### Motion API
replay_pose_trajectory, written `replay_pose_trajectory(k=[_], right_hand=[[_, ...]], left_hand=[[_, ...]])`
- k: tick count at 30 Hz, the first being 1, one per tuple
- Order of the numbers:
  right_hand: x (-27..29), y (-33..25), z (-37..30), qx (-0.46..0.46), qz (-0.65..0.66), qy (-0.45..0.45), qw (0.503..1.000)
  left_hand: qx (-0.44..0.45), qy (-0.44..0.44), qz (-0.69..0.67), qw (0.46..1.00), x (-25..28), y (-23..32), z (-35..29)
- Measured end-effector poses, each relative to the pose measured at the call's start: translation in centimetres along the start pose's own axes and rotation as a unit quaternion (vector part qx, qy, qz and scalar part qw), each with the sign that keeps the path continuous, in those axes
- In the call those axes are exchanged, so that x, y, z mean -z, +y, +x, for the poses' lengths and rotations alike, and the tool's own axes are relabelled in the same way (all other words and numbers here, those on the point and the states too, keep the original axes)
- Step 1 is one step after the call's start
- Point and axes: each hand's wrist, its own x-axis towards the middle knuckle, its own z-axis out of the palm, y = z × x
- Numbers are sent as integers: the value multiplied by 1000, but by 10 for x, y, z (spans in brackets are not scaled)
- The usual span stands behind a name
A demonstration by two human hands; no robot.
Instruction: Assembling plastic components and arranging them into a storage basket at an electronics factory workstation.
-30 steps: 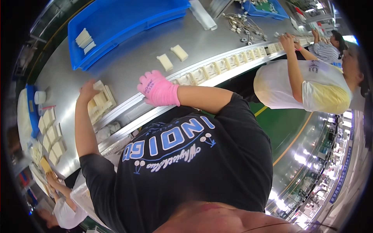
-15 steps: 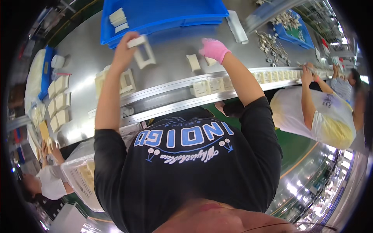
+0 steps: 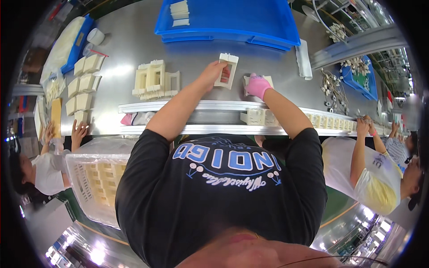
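Note:
My left hand (image 3: 212,75) grips a cream rectangular plastic frame (image 3: 229,57) by its side and holds it tilted over the metal table. Through the frame's opening some of my fingers show. To the right, my right hand (image 3: 258,85), in a pink glove, closes on a small cream plastic piece (image 3: 269,80) at the table top; the glove covers much of that piece. A cluster of similar cream frames (image 3: 155,79) stands on the table to the left of my left hand.
Beyond my hands sits a large blue tray (image 3: 214,31) with a few cream pieces. Cream parts line the rail (image 3: 210,105) channel along the near edge. Stacked cream pieces (image 3: 80,85) stand far left; wired parts (image 3: 333,91) lie right. Co-workers sit at both sides.
My left hand has carried the frame rightward, away from the cluster and close to my right hand. My right hand remains at the small cream piece. The whole view has shifted.

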Motion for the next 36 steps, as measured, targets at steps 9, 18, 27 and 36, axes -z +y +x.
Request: replay_pose_trajectory(k=[9, 18, 27, 36], right_hand=[[3, 3, -3, -15, 42, 21, 999], [83, -18, -70, 120, 519, -4, 847], [45, -62, -82, 191, 372, 379, 826], [47, -59, -86, 223, 412, 342, 815]], left_hand=[[-22, 15, -28, 999, 4, -8, 10], [-102, -1, 62, 993, -8, -5, -5], [-180, -39, 76, 980, -28, 4, -25], [-179, -89, 57, 978, -28, 6, -28]])
